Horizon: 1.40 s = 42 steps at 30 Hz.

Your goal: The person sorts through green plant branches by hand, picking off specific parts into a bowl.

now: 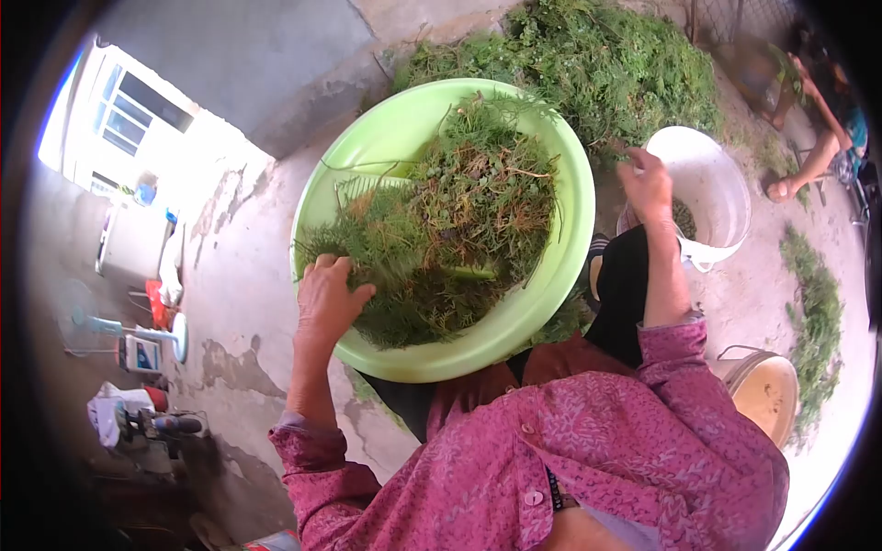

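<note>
A light green plastic basin is tilted over my lap, heaped with feathery green sprigs, some of them browned. My left hand rests at the basin's lower left side against the sprigs, thumb spread away from the fingers; the fingertips are partly hidden in the foliage. To the right of the basin, my right hand is closed in a pinch beside a white bucket. Whatever is between those fingers is too small to name. Small greenish pieces lie in the bucket's bottom.
A large pile of cut greenery lies behind the basin. More greenery and a second bucket are at the right. Another person's leg shows at the upper right. A fan and household things stand at the left.
</note>
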Motion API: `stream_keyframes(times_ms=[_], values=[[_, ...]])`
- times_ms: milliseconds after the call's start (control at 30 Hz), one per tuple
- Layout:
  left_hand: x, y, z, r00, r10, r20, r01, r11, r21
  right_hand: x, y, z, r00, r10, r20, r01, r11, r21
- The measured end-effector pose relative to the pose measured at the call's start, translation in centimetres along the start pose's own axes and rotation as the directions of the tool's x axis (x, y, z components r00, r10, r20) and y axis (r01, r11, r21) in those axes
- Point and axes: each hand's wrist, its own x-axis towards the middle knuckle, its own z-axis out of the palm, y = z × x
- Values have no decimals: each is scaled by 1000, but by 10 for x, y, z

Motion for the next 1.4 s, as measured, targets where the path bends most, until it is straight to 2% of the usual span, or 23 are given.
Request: stream_keyframes(times_ms=[33,67,100,167,200,267,300,367,400,467,500,567,600,667,900,1000,1067,1200,1267,1300,1367,1400], values=[[1,11,-4,996,84,18,-85,971,223,-2,0,9,996,59,64,-60,998,15],[5,21,-7,997,80,20,-82,987,136,-6,0,12,986,63,154,-69,997,30],[11,31,-5,996,84,25,-87,985,151,-6,1,17,985,74,153,-82,996,40],[22,49,0,928,367,-63,-362,929,76,-5,5,26,983,-26,184,17,999,51],[31,54,6,929,366,-51,-362,929,76,-6,5,28,982,-41,184,24,995,95],[52,61,24,847,530,49,-527,848,-52,-6,5,26,971,-31,237,16,998,67],[61,64,34,849,524,66,-521,852,-58,-7,6,26,960,-28,278,16,999,44],[80,66,54,867,437,240,-363,883,-296,-6,7,24,961,-29,275,19,999,40],[84,65,65,865,435,251,-360,886,-293,-5,4,20,957,-2,291,-11,999,42],[89,64,79,801,550,236,-515,835,-195,-4,6,19,951,24,309,-44,997,57],[88,61,82,800,549,243,-515,835,-192,-5,6,19,950,30,311,-51,997,60],[79,58,83,789,540,293,-553,832,-44,-4,3,16,948,22,317,-51,995,83],[76,55,81,788,539,298,-554,832,-41,-3,0,15,948,26,318,-56,995,86],[68,48,76,768,558,315,-607,791,78,-3,-5,14,934,30,357,-66,994,88],[48,32,53,777,499,384,-580,804,128,-5,-6,26,924,-32,381,-2,996,88],[50,32,47,796,478,370,-535,843,63,-6,-6,25,914,-36,405,-1,996,90],[55,32,48,804,520,289,-539,842,-14,-6,-6,25,912,-37,409,5,997,80],[68,34,64,827,497,263,-524,851,41,-8,-4,26,930,-90,357,66,995,79],[70,40,77,823,547,152,-545,836,-55,-6,-7,23,899,-19,437,-9,998,61],[73,45,83,823,547,152,-546,836,-55,-6,-7,23,899,-18,437,-9,998,60],[79,53,93,818,575,-10,-574,817,-56,-6,-9,22,899,-27,437,5,999,52],[82,52,98,819,574,-12,-574,817,-55,-6,-9,23,899,-29,437,6,999,53]])
